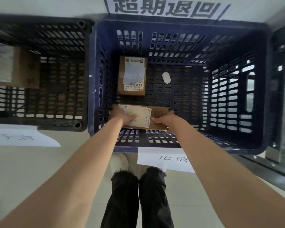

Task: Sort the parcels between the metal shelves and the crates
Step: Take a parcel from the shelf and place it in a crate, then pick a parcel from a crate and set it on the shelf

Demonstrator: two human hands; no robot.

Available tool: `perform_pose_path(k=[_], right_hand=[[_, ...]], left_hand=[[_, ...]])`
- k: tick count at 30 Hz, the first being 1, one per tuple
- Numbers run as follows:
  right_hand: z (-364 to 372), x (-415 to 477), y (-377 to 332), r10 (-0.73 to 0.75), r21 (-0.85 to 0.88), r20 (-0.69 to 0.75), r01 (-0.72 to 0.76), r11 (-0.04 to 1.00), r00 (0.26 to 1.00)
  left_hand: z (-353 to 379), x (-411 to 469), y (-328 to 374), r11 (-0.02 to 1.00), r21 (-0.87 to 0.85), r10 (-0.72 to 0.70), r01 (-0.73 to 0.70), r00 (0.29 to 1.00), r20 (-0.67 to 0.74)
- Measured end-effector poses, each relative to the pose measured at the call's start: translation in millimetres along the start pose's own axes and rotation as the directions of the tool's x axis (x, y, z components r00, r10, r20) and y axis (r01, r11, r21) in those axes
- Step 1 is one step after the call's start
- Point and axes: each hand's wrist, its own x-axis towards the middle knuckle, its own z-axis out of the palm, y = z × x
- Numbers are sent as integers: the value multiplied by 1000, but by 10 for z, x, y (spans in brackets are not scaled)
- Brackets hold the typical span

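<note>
Pretty sure this is the drop-off step: the person is reaching both arms down into the big blue crate (92, 66) w/ a parcel between the hands. Could also be a pick-up tbh, one frame isn't telling which.

The black crate (86, 79) is sitting off to the left of the grip, w/ its own brown box (23, 68) inside. A wall sign (163, 7) is hanging past the far rim, and a paper label (168, 159) is lying on the floor on the near side, under the forearms.

The held parcel (145, 114) is flat cardboard, label side up, sitting low against the crate's near wall. The left hand (123, 115) is gripping its left end, fingers lying over the label, and the right hand (163, 118) is curling round the right end. So both are clamping it from opposite ends. Can't tell if it's touching the crate floor yet.

Another labelled parcel (132, 76) is lying just beyond the grip, apart from the held one. A small white oval thing (166, 77) is beyond and a bit right, no idea what it is.

Next, imo: lower it flat, let go w/ both hands, keep it off the other parcel, then pull the arms out.
</note>
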Motion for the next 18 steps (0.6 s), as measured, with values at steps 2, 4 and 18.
perform_pose_path(k=[2,4,18], right_hand=[[-18,-58,20,-11,-6,-30,10,1000,999],[-3,-135,21,-34,-1,-37,34,999,999],[-727,-1758,-300,-628,-802,-239,215,558,740]], left_hand=[[-13,-53,51,1000,7,20,-20,1000,-7],[-27,-153,127,998,54,41,-39,999,-32],[-569,-1522,898,240,854,732,-461,664,153]])
